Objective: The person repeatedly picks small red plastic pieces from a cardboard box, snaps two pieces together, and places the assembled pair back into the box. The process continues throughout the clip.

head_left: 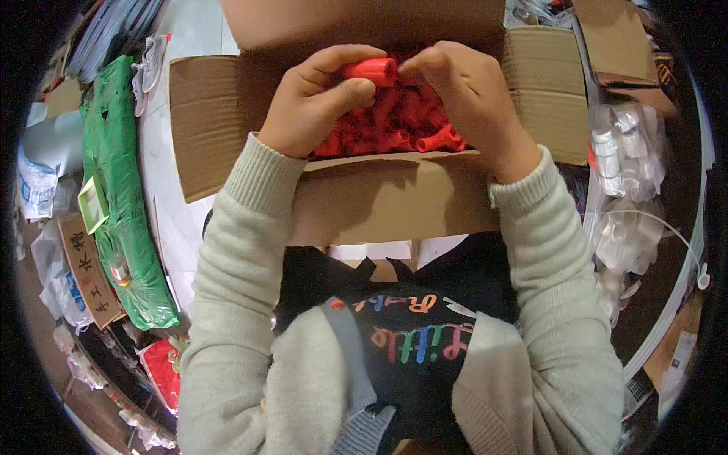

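A short red plastic tube (pixel 370 72) with a ridged side and a round open end is gripped between the thumb and fingers of my left hand (pixel 315 95). Close to that open end, my right hand (pixel 474 91) has its thumb and fingers pinched together. Whether anything small sits in that pinch is hidden. Both hands are above an open cardboard box (pixel 379 197), inside its mouth. Below them in the box lies a heap of similar red plastic pieces (pixel 440 140), some with flared ends toward me.
The box flaps stand spread to the left (pixel 205 129) and right. A long green plastic-wrapped bundle (pixel 121 189) lies to the left beside a small brown carton (pixel 89 269). At the right are clear bags of white items (pixel 629 152) and another cardboard box (pixel 618 38).
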`<state>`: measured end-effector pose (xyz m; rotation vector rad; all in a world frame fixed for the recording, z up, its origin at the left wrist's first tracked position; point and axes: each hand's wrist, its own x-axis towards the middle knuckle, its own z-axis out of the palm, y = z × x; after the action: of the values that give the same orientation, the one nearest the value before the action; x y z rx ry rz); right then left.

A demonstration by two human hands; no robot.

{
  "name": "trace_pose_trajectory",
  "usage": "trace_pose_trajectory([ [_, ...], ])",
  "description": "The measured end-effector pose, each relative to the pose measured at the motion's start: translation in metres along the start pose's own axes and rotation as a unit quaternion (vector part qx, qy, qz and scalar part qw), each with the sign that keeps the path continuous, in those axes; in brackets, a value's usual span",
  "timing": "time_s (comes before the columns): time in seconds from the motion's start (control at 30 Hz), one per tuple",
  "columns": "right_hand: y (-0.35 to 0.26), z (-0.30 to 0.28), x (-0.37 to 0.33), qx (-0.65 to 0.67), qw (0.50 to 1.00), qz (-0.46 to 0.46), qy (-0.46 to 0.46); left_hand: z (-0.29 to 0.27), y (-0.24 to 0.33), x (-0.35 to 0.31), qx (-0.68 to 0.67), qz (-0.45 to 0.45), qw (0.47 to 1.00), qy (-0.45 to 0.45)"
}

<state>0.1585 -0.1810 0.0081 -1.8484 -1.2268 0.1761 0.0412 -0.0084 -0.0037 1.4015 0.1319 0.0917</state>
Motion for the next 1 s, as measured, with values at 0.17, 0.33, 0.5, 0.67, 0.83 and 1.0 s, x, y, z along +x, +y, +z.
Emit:
trace_pose_trajectory([
  [0.17, -0.015, 0.006, -0.004, 0.144, 0.989, 0.021, 0.001, -0.001, 0.001, 0.001, -0.018, -0.018, 1.0, -0.001],
  [0.33, -0.007, 0.014, -0.003, 0.083, 0.996, -0.019, 0.01, -0.006, -0.008, 0.001, -0.015, -0.07, 0.995, -0.065],
  [0.5, 0.015, 0.0, -0.004, -0.136, 0.98, 0.111, -0.093, -0.025, 0.0, 0.012, 0.004, -0.028, 0.988, 0.153],
  [0.67, 0.016, -0.003, -0.015, -0.299, 0.92, 0.152, -0.201, -0.052, 0.001, 0.011, -0.079, 0.047, 0.925, 0.368],
  [0.83, 0.008, 0.018, -0.004, -0.182, 0.956, 0.037, -0.225, -0.034, 0.016, 0.007, -0.139, 0.03, 0.91, 0.389],
  [1.0, 0.0, 0.073, 0.021, -0.16, 0.922, -0.105, -0.338, -0.033, 0.031, -0.001, -0.158, 0.03, 0.91, 0.381],
])
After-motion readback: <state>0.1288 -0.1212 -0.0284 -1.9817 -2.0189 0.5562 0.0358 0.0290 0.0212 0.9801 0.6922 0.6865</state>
